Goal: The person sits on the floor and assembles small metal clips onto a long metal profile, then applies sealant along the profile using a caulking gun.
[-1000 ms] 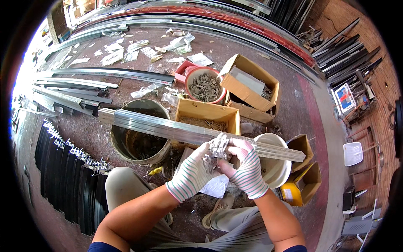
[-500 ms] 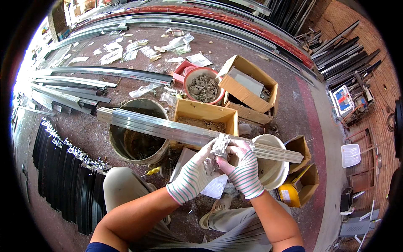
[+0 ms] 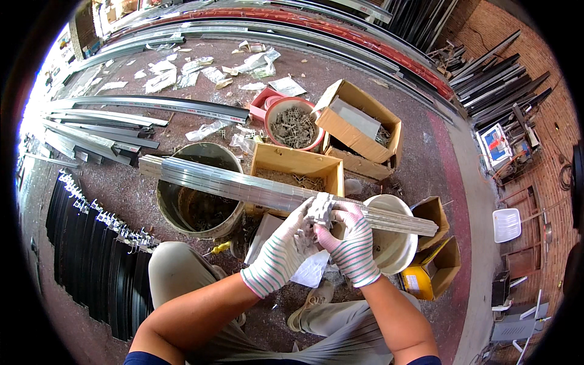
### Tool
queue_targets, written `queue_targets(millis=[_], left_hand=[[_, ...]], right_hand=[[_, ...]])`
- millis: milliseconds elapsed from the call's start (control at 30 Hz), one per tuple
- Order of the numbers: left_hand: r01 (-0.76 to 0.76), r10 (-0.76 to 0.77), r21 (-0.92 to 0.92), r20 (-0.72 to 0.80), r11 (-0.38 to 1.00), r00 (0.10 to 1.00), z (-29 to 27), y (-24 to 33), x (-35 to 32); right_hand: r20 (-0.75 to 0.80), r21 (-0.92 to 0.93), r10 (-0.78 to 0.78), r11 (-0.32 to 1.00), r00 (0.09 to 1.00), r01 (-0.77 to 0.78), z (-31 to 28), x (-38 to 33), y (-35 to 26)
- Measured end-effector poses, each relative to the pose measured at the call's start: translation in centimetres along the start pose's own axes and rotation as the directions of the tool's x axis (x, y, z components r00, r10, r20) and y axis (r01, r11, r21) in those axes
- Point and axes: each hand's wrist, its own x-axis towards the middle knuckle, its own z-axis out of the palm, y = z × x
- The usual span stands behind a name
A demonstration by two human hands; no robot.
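Observation:
Both my hands wear white knit gloves with thin green stripes. Between them is a small cluster of silvery metal brackets, pressed together. My left hand is closed round its left side, and more metal pieces show under that palm. My right hand grips it from the right with thumb and fingers. Directly behind the hands, a bundle of long flat aluminium strips lies across a grey bucket, a wooden box and a white bucket. Fingertips are partly hidden by the brackets.
A red-rimmed basin of metal fittings stands beyond the box, beside an open cardboard box. Black profiles with silvery pieces at their ends lie at left. A yellow carton sits at right. Plastic scraps litter the far floor.
The brackets have turned slightly in my fingers and now sit in a neater block. Both hands stay in nearly the same place.

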Motion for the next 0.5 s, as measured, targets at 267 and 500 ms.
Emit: queue_targets(millis=[267, 500], left_hand=[[-0.006, 0.007, 0.052, -0.028, 0.999, 1.0, -0.12, -0.25, -0.17], [-0.059, 0.06, 0.055, -0.028, 0.997, 0.998, 0.69, -0.05, -0.31]], right_hand=[[-0.016, -0.135, -0.061, 0.989, 0.998, 0.059, 0.18, -0.24, 0.0], [-0.032, -0.451, -0.293, 0.858, 0.956, 0.247, 0.41, -0.13, 0.72]])
